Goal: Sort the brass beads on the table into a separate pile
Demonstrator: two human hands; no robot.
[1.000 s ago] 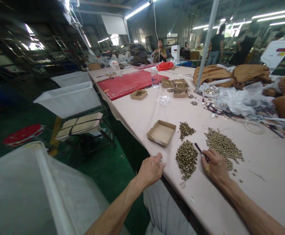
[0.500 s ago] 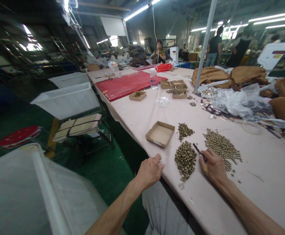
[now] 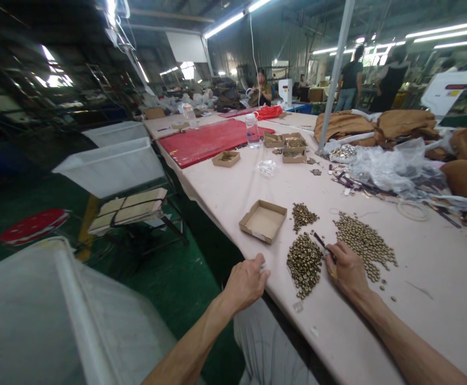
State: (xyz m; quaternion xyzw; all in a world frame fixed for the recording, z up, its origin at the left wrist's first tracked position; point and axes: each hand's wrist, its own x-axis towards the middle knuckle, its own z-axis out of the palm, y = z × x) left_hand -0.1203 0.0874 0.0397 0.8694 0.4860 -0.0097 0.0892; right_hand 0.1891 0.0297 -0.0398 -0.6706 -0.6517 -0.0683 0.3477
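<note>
My right hand is closed around a thin dark stick-like tool and rests on the table. The tool's tip is at the upper right edge of a heap of small round bronze-coloured metal pieces. A smaller heap of pieces lies just beyond, and a spread-out single layer of similar pieces is right of the hand. My left hand is at the table's near edge, fingers curled; something pale shows at the fingertips, too small to name. A shallow cardboard box sits beyond it, with nothing seen inside.
Several small cardboard boxes with metal pieces, a water bottle and a red sheet are farther along the table. Plastic bags and brown cloth bundles lie right. White bins stand left. Other people are in the background.
My right hand has shifted very slightly left with the tool, its tip still beside the heap. My left hand stays at the table edge. The heaps look unchanged.
</note>
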